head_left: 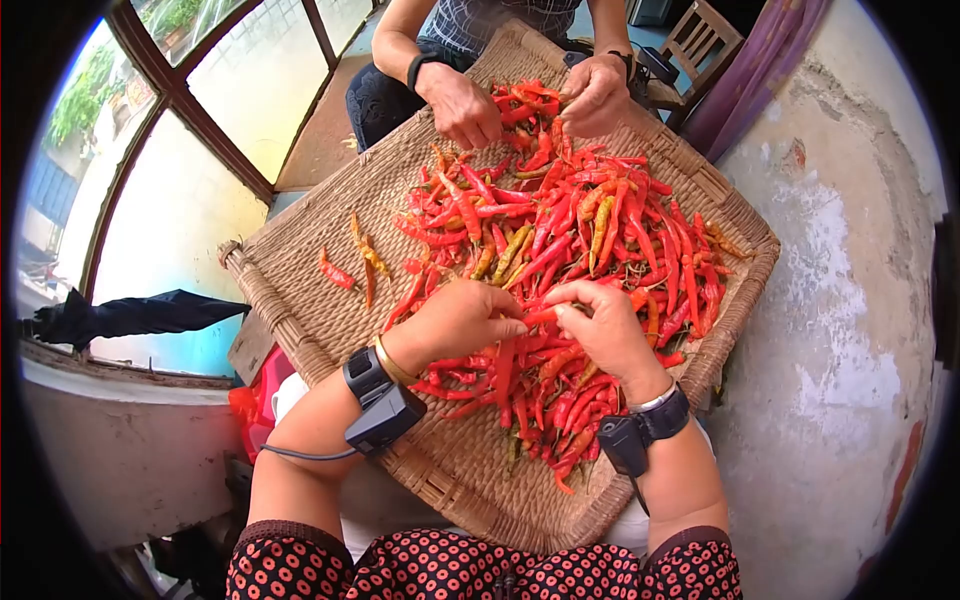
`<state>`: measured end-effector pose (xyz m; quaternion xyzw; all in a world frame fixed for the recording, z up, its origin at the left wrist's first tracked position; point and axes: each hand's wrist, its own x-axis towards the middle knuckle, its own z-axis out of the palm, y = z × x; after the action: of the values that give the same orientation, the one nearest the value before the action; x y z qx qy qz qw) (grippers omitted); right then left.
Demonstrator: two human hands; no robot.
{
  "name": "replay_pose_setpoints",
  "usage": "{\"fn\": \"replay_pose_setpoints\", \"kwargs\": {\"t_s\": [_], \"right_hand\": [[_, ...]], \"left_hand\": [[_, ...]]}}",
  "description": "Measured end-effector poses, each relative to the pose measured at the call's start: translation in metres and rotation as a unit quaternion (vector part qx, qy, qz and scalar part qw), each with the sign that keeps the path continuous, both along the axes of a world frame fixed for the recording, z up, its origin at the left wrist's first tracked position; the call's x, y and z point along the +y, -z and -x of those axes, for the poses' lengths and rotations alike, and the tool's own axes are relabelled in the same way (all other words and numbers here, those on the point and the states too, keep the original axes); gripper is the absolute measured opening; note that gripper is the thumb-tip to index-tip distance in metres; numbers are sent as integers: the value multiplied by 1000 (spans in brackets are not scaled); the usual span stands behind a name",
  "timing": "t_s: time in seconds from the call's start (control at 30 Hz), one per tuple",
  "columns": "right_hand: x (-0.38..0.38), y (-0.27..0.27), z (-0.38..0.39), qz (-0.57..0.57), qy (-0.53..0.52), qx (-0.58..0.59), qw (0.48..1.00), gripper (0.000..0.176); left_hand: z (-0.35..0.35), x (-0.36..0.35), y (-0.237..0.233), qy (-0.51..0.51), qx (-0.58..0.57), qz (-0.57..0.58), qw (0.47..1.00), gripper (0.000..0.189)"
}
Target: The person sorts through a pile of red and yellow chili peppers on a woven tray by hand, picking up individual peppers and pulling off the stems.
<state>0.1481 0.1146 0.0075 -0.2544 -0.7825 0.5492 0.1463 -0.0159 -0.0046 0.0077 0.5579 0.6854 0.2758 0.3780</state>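
Many red chili peppers (560, 235) lie heaped on a woven tray (310, 235) before me, a few of them yellowish or orange. Over the near part of the heap, my left hand (462, 322) is closed, its thumb and fingers pinching one end of a red chili pepper (541, 317). At the other end of that same pepper, my right hand (608, 330) is closed in a pinch. Its stem is hidden by my fingertips. Some loose chilies (368, 262) lie apart from the heap on the tray's left side.
Across the tray, another person's hands (465, 108) work among the far chilies. A folded black umbrella (150, 318) is by the window at left, above a red plastic item (262, 400). A rough wall (830, 300) stands close on the right; a wooden chair (700, 48) is behind.
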Motion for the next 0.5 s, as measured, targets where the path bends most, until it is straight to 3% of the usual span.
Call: {"fn": "replay_pose_setpoints", "kwargs": {"t_s": [0.03,0.1,0.17,0.23,0.27,0.3,0.33,0.37,0.4,0.43,0.5], "right_hand": [[-1,-1,0,1,0,-1,1000,16],[-3,-9,-1,117,5,30,993,15],[-6,-14,-2,143,-17,37,989,16],[-9,-20,-1,266,26,114,957,19],[-6,-18,-2,261,28,144,954,25],[-2,-17,-1,261,27,144,954,25],[2,-15,0,202,31,90,975,27],[6,-10,0,141,36,33,989,29],[9,-1,1,-26,-6,-19,999,35],[7,-3,-1,-75,-26,-99,992,37],[6,11,0,-159,-119,-75,977,38]], "left_hand": [[-1,-1,1,0,-1,1,1000,28],[-4,-1,3,-26,97,-192,976,18],[-3,1,13,-10,84,-236,968,18],[0,3,8,8,73,-280,957,18],[5,2,-1,-64,-37,-145,987,17],[11,3,-7,-134,-146,-4,980,17],[17,7,-1,-184,-162,-71,967,20],[26,9,-6,-235,-252,-69,936,24],[31,10,-4,-261,-246,-88,929,25],[34,11,-1,-286,-239,-107,922,27],[28,12,0,-229,-202,-64,950,28]]}}
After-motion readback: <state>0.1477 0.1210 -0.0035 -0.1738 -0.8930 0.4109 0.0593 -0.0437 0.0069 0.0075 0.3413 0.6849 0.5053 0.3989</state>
